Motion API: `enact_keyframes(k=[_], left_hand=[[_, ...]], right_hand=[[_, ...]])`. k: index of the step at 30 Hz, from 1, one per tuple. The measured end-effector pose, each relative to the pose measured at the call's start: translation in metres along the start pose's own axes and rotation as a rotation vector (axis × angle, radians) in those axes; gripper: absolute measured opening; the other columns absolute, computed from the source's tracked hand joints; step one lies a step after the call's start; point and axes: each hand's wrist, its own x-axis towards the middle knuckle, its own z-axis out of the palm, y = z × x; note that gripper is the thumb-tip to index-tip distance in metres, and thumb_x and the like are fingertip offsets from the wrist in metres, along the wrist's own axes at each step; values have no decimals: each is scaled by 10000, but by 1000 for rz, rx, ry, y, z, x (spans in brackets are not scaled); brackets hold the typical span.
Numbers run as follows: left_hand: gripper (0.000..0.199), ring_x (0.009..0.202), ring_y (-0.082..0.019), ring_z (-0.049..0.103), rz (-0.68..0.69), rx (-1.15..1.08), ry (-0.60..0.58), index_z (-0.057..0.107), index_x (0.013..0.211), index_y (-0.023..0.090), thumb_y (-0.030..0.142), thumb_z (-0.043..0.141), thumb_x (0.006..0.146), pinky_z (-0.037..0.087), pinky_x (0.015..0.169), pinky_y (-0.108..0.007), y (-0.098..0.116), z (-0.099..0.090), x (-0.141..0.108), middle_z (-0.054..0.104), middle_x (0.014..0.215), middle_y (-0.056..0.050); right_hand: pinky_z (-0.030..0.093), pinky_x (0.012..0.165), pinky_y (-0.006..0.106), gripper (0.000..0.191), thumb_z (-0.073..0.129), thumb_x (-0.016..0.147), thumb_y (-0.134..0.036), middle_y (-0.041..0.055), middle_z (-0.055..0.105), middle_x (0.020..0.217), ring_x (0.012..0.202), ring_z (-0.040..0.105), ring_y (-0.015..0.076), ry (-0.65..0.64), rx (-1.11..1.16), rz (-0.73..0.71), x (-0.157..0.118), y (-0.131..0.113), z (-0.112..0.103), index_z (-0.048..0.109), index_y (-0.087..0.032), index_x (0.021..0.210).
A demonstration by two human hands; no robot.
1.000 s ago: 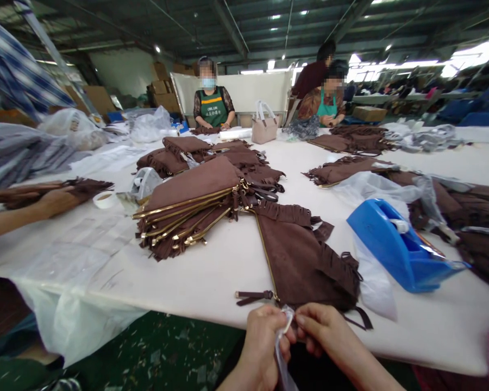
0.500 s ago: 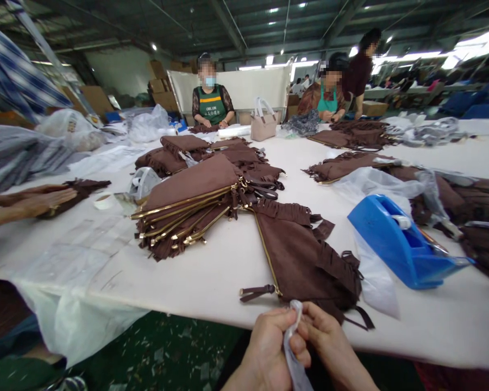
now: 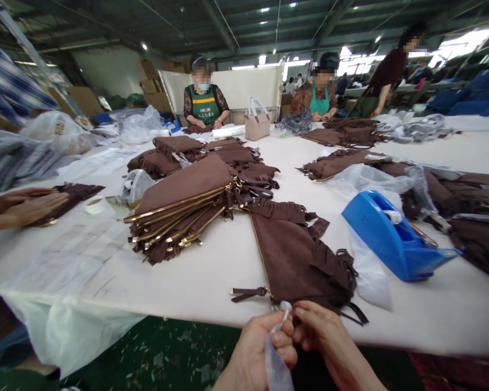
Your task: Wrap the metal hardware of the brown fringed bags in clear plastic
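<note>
At the near table edge, my left hand (image 3: 257,347) is closed around a narrow translucent plastic strip (image 3: 277,361), which hangs down below the fist. The strip's bunched top end sticks up above my left thumb. My right hand (image 3: 324,334) is beside it, thumb and fingers pinched together close to that end; what they hold, if anything, is hidden. Just beyond both hands lies a brown fringed pouch (image 3: 291,255) with a gold zipper and a tasselled zipper pull (image 3: 248,293). A stack of similar brown pouches (image 3: 187,184) stands to its left.
A blue tape dispenser (image 3: 391,239) sits on the right, by more brown pouches and plastic bags. At left, a co-worker's hands (image 3: 36,206) rest on a brown pouch beside a tape roll (image 3: 93,205). Plastic sheeting (image 3: 65,320) drapes over the front edge. Two people sit across the table.
Both hands have shifted slightly left with the strip, and my right fingers are a little farther from the left fist. The view has turned slightly. A standing person in the background has moved right.
</note>
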Motion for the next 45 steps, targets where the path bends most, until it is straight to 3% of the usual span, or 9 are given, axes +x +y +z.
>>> enact_keyframes(k=[5, 8, 11, 15, 20, 27, 34, 41, 45], left_hand=[[250, 273, 22, 236, -25, 20, -14, 472, 624, 72, 146, 340, 824, 154, 331, -97, 2, 3, -5, 357, 411, 66], [245, 268, 14, 230, -10, 37, 42, 467, 627, 86, 145, 329, 820, 150, 331, -106, 4, 3, -6, 373, 399, 61], [213, 263, 6, 246, 19, 59, 70, 469, 639, 93, 130, 341, 804, 143, 321, -112, 4, 1, -5, 398, 397, 52], [204, 259, 6, 272, 38, 67, 70, 484, 652, 81, 119, 347, 798, 169, 316, -108, 1, 0, -3, 433, 397, 40], [258, 253, 4, 266, 26, 52, 51, 486, 618, 75, 125, 324, 812, 169, 305, -104, 2, 6, -5, 401, 366, 47], [246, 259, 5, 292, 30, 56, 71, 501, 608, 68, 122, 350, 794, 183, 307, -103, 0, 3, -2, 431, 383, 30], [290, 261, -46, 307, 145, 294, 172, 492, 519, 98, 141, 338, 761, 225, 292, -149, -17, 4, 2, 378, 317, 23], [181, 259, -65, 316, 283, 348, 220, 479, 640, 130, 169, 328, 733, 235, 283, -165, -21, 8, -4, 474, 352, -15], [144, 245, -54, 297, 341, 456, 212, 468, 571, 141, 283, 453, 592, 247, 280, -179, -25, 7, -7, 506, 369, -29]], right_hand=[[326, 409, 198, 123, 493, 661, -272, -39, 539, 431, 394, 442, 83, 150, -199, -112, 15, -7, -6, 533, -167, 611], [286, 363, 197, 125, 467, 637, -236, -33, 526, 405, 355, 431, 86, 146, -350, -81, 16, -10, -19, 554, -162, 585], [264, 343, 183, 207, 475, 675, -320, 5, 605, 578, 380, 474, 79, 60, -203, -38, 6, -10, -24, 592, -150, 679], [259, 354, 166, 306, 499, 726, -431, 36, 633, 746, 401, 474, 51, -108, 21, 33, -9, -6, -16, 577, -152, 825], [228, 376, 150, 207, 602, 699, -334, -16, 565, 629, 407, 390, 12, -219, 163, 47, -4, 1, -6, 573, -131, 729], [200, 365, 150, 249, 651, 650, -346, -48, 478, 471, 385, 324, 11, -233, 247, 87, -1, 7, -6, 541, -125, 620], [201, 291, 162, 418, 714, 484, -483, -79, 422, 339, 266, 320, 29, -95, 137, 177, 10, 22, 2, 443, -169, 534], [164, 311, 162, 351, 732, 490, -413, -73, 423, 328, 278, 285, 12, -186, 75, 219, 10, 8, 4, 545, -122, 551], [181, 340, 189, 398, 674, 564, -452, -53, 407, 316, 306, 302, 26, -161, -15, 204, 8, 6, 7, 470, -139, 429]])
